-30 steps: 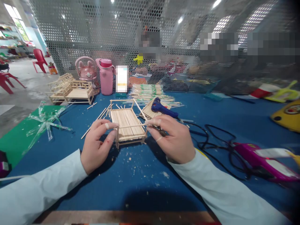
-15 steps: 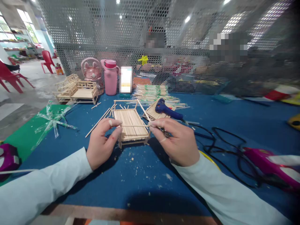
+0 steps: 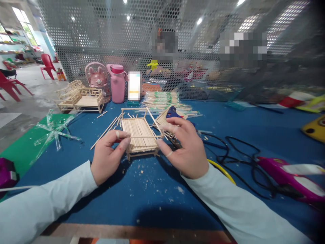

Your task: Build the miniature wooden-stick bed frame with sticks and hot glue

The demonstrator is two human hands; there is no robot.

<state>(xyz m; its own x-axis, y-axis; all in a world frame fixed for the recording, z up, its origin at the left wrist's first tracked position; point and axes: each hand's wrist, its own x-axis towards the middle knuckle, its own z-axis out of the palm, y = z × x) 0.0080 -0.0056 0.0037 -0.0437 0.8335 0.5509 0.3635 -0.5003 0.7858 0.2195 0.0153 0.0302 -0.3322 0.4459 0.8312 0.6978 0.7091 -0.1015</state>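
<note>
A small rectangular frame of pale wooden sticks [image 3: 139, 127] stands on the blue tabletop [image 3: 106, 206] between the hands, its long axis running away from the person, far end angled slightly left. The left hand [image 3: 106, 156] pinches the left end of its thin near rail [image 3: 144, 137]; the right hand [image 3: 189, 149] has thumb and fingers spread around the other end. Behind, clear plastic packaging [image 3: 160, 95] holds bundled pale sticks [image 3: 170, 98].

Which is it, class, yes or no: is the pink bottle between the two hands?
No, the wooden frame is between them; the pink bottle stands farther back.
</note>
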